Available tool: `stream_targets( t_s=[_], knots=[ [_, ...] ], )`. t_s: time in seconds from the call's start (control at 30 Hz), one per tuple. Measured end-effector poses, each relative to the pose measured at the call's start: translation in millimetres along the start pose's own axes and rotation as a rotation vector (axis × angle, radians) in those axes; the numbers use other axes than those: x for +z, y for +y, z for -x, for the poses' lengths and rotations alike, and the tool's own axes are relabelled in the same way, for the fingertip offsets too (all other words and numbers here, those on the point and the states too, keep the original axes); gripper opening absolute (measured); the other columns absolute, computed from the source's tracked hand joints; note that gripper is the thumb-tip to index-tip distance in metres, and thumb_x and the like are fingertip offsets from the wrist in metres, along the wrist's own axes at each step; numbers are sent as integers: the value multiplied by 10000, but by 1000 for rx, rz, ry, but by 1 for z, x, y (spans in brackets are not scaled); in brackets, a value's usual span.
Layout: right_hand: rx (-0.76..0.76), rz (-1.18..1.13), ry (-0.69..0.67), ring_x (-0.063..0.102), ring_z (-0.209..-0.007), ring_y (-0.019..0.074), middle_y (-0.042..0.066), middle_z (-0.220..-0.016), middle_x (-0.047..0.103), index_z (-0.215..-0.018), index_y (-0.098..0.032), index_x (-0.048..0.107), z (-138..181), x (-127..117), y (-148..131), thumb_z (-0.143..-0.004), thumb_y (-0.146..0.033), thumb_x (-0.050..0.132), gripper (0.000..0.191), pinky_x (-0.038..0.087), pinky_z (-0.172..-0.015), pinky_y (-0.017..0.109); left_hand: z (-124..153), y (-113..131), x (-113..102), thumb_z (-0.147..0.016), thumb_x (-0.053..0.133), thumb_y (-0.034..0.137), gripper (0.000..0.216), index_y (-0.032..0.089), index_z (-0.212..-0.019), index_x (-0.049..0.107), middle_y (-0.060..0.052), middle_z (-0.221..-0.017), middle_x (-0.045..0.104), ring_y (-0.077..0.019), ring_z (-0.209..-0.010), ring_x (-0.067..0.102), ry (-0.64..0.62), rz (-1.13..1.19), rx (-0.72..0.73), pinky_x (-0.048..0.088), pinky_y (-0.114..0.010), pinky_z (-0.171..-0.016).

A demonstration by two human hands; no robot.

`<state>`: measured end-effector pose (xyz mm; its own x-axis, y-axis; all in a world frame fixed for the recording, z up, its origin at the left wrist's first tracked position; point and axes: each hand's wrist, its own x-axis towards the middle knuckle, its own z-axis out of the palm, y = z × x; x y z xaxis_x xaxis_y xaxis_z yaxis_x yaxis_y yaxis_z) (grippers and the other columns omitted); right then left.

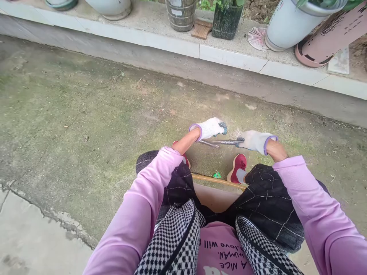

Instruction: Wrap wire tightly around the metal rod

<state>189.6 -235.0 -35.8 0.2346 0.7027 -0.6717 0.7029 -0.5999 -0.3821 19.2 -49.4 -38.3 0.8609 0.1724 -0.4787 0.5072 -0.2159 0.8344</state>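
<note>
My head cam looks fwd & steeply down, w/ my fingers (223,128) fairly near, this side of the ledge (151,38).

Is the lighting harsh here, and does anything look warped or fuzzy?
In the head view, light is soft and even, with no hard shadows across the mossy floor; also in the head view, the white pot and pink pot lean outward, probably wide-lens stretching; again there, the metal object in the right hand lacks fine detail.
</note>
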Motion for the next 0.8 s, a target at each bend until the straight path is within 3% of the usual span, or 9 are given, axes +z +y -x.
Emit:
stream_targets(
  t_s=[0.07, 0.2, 0.3, 0.37, 0.43, 0.53, 0.6, 0.7, 0.8],
  knots=[
    [50, 49, 68, 563, -581, 205, 48, -521, 559, -585, -236, 625, -9, -7, 5, -827, -269, 911, 375, 350, -580, 355, 1, 3, 7, -911, 645, 99, 137, 163, -841, 744, 50, -657, 568, -103, -635, 504, 2, 87, -16, 418, -211, -621],
    [164, 39, 235, 577, -641, 196, 33, -641, 616, -766, -227, 705, -10, -31, 13, -941, -350, 836, 250, 387, -611, 333, 1, 9, 16, -942, 608, 63, 174, 143, -935, 762, 48, -633, 587, -93, -584, 517, 7, 294, -52, 431, -191, -599],
    [188, -329, 346, 541, -580, 164, 22, -703, 641, -889, -215, 747, 1, -39, 8, -933, -473, 863, 287, 429, -537, 301, 2, 11, 18, -952, 598, 60, 193, 134, -936, 775, 30, -618, 620, -95, -569, 542, -1, 370, -45, 429, -190, -594],
    [83, -648, 355, 508, -539, 138, 19, -733, 648, -962, -191, 770, 11, -40, 2, -858, -572, 928, 425, 439, -473, 288, 2, 11, 17, -963, 613, 84, 175, 138, -895, 765, 24, -609, 625, -98, -570, 548, 8, 396, -18, 429, -193, -601],
    [-65, -855, 303, 478, -507, 115, 7, -725, 639, -990, -169, 786, 23, -41, -3, -758, -644, 994, 567, 419, -425, 273, 2, 12, 15, -975, 622, 110, 183, 143, -846, 747, 20, -611, 621, -100, -586, 548, 28, 402, 7, 430, -201, -611],
    [-189, -907, 128, 466, -463, 102, -6, -668, 624, -980, -147, 816, 35, -42, -4, -709, -676, 1021, 629, 388, -393, 261, 1, 12, 11, -957, 637, 132, 191, 157, -784, 716, 28, -636, 606, -102, -616, 524, 62, 358, 31, 423, -217, -628],
    [-195, -819, -53, 493, -452, 112, -2, -655, 637, -990, -136, 843, 37, -40, -2, -713, -660, 1017, 618, 399, -392, 264, 0, 12, 8, -905, 655, 132, 178, 174, -733, 671, 46, -635, 568, -103, -621, 488, 76, 290, 23, 403, -229, -631],
    [-183, -614, -318, 534, -474, 129, 4, -668, 660, -1007, -143, 868, 31, -31, -3, -724, -649, 986, 591, 439, -425, 274, 1, 10, 4, -848, 689, 169, 105, 179, -744, 698, 48, -659, 577, -117, -653, 480, -7, 139, 61, 381, -250, -641],
    [-139, -333, -362, 549, -516, 140, 7, -675, 661, -910, -186, 842, 19, -17, -9, -820, -620, 905, 447, 453, -484, 281, 5, 9, 3, -860, 705, 206, 125, 177, -739, 723, 37, -649, 584, -128, -663, 445, -52, -30, 114, 346, -284, -644]
  ],
)
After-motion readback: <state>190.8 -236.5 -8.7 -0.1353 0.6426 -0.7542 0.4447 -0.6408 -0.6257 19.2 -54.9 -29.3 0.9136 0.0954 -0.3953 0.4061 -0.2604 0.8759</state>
